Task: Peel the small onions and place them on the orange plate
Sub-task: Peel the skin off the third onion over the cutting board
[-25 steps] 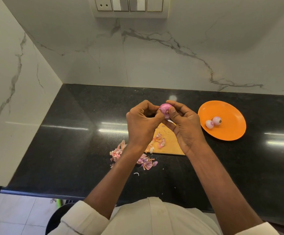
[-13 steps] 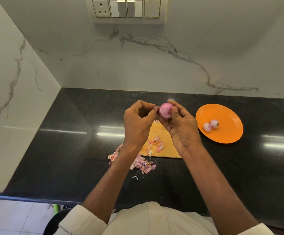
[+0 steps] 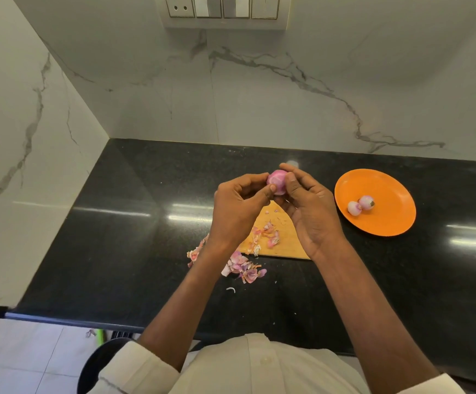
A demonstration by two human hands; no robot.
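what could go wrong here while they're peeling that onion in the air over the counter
The onion is pinched only at the fingertips of the left hand and right hand, above the cutting board; if it slips it may drop and roll across the black counter. Loose peels already lie past the board near the counter's front edge, and more could fall to the floor. The two peeled onions sit loose on the orange plate; a careless placement could knock them.

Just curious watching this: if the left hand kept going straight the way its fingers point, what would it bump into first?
The small onion: the left hand already pinches its near side, with the right hand gripping the other side just beyond.
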